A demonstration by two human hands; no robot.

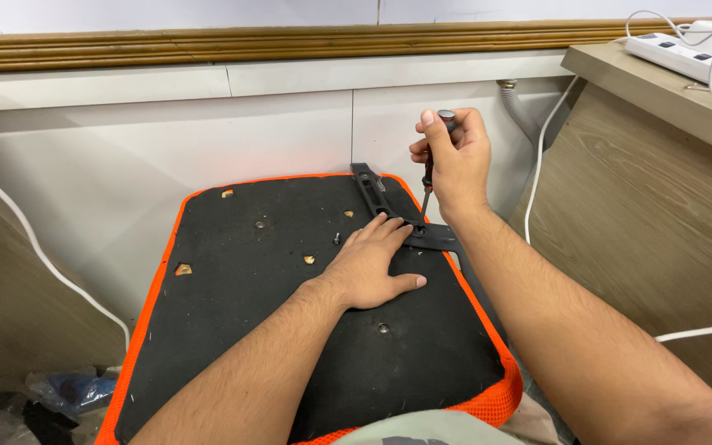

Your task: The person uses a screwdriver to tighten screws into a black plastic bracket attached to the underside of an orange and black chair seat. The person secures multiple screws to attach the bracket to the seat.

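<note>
An upturned chair seat (249, 330) lies in front of me, black underside up with an orange mesh rim. My left hand (370, 265) rests flat on it, fingertips touching a black metal bracket (372, 191) along the seat's right side. My right hand (453, 156) grips a screwdriver (428, 177) upright, its tip down at the bracket near my left fingertips. A loose screw (337, 238) stands on the black panel just left of my left hand.
Several screw holes (259, 223) dot the panel. A white wall with a wooden moulding (249, 43) stands behind. A wooden desk (653, 189) with a white power strip (690, 56) and cables is at right. Plastic bags (59, 391) lie on the floor at lower left.
</note>
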